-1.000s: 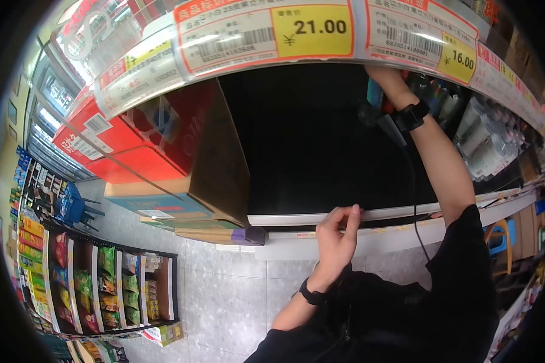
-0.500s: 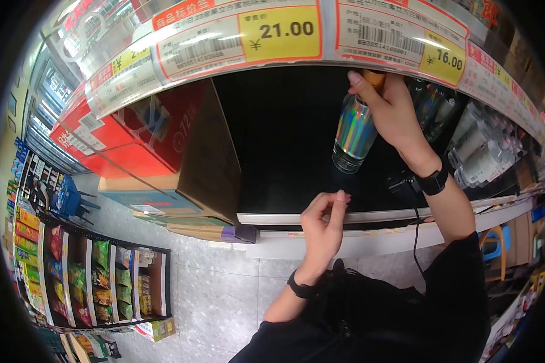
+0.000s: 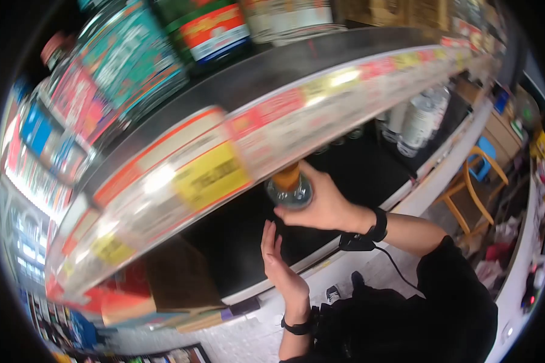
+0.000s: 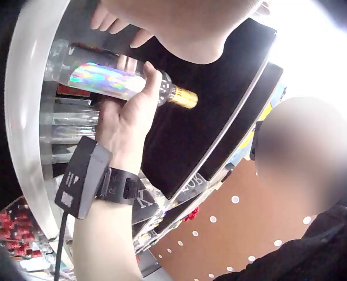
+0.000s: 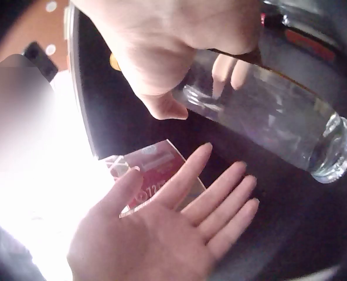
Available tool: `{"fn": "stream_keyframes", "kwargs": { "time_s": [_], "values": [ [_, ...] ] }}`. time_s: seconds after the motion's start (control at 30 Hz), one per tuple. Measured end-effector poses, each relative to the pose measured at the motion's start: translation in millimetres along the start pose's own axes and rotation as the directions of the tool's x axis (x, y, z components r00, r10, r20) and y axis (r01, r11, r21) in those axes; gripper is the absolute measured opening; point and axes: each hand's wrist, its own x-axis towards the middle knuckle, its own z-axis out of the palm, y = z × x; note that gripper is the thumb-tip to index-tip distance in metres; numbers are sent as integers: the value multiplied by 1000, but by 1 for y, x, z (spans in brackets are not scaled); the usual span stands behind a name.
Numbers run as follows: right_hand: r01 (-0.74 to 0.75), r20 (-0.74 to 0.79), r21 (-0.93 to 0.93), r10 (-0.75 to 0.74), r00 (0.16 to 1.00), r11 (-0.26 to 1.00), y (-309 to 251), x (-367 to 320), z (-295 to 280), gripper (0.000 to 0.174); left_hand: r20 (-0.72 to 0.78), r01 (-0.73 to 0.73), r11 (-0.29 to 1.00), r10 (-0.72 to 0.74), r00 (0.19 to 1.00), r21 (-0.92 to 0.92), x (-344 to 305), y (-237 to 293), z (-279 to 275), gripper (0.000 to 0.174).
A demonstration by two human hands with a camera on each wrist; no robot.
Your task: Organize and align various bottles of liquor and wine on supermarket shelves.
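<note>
My right hand (image 3: pixel 327 202) grips a clear glass bottle (image 4: pixel 103 79) with a gold cap and a shiny rainbow label, fingers and thumb wrapped round its upper part. The bottle's lower part is hidden under the price strip in the head view, while the right wrist view shows its thick glass base. Just beside it, my left hand (image 3: pixel 284 275) holds nothing, fingers straight and palm turned toward the bottle. Both hands are at the front of a black lower shelf (image 3: pixel 224 254).
A price-label strip (image 3: pixel 284 115) runs along the upper shelf edge over the hands. Above it stand large bottles (image 3: pixel 130 54). White-labelled bottles (image 3: pixel 424 121) are on the lower shelf at right. A red carton (image 3: pixel 124 287) sits at left; a wooden chair (image 3: pixel 475 193) stands at right.
My right hand has come from deep in the shelf toward the front with the bottle. The left hand's fingers have straightened from a loose curl. The head view has turned and shifted right.
</note>
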Motion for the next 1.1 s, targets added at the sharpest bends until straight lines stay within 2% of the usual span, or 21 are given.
{"fn": "stream_keyframes", "kwargs": {
  "time_s": [0.07,0.17,0.27,0.3,0.33,0.43,0.47,0.57,0.6,0.63,0.67,0.7,0.73,0.8,0.83,0.93,1.1],
  "values": [
    [151,-52,-53,-154,987,987,-3,-15,-8,71,99,34,999,-34,994,4,-4,1,3,79],
    [150,-145,-47,-155,977,988,-16,-41,-27,72,172,-1,999,-4,985,34,-11,4,15,82],
    [100,-242,106,-72,968,989,-32,-73,-49,68,238,-45,999,40,970,18,-28,5,41,83],
    [121,-274,15,-112,955,993,-37,-81,-62,72,286,-81,996,65,956,46,-33,8,50,86],
    [73,-242,-80,-91,966,994,-50,-90,-80,74,327,-60,998,56,943,2,-40,6,60,87],
    [197,-360,-27,-194,912,980,-43,-121,-115,76,452,-148,989,133,882,-3,-60,7,99,84],
    [226,-412,-67,-233,881,972,-41,-132,-127,74,466,-140,990,125,876,-4,-65,7,112,84],
    [-30,-480,-116,-29,877,993,-47,-170,-173,70,634,-192,980,186,750,-60,-84,13,154,81],
    [36,-538,-74,-71,840,997,-33,-183,-187,69,662,-157,986,158,733,-63,-93,7,169,80],
    [30,-577,-75,-68,814,997,-28,-195,-202,69,657,-157,986,156,738,-58,-102,7,185,80],
    [27,-617,-73,-66,784,997,-25,-207,-220,70,695,-122,991,131,707,-63,-111,9,204,81],
    [36,-567,-39,-52,822,999,-26,-218,-244,73,733,-89,994,108,672,-65,-120,10,222,83],
    [38,-656,-29,-48,754,999,-16,-234,-256,76,732,-99,993,109,673,-56,-129,9,239,83],
    [35,-713,-23,-41,700,999,-13,-255,-293,77,797,-46,994,105,595,-96,-147,3,275,64],
    [36,-718,-18,-38,694,999,-10,-264,-312,77,813,-18,994,98,574,-107,-154,2,294,58],
    [-27,-736,-66,-30,677,997,-4,-287,-364,78,848,12,997,58,527,-76,-171,4,347,55],
    [-42,-752,-152,-88,653,987,5,-304,-426,77,859,9,995,78,506,-96,-193,5,408,57]
  ]
}}
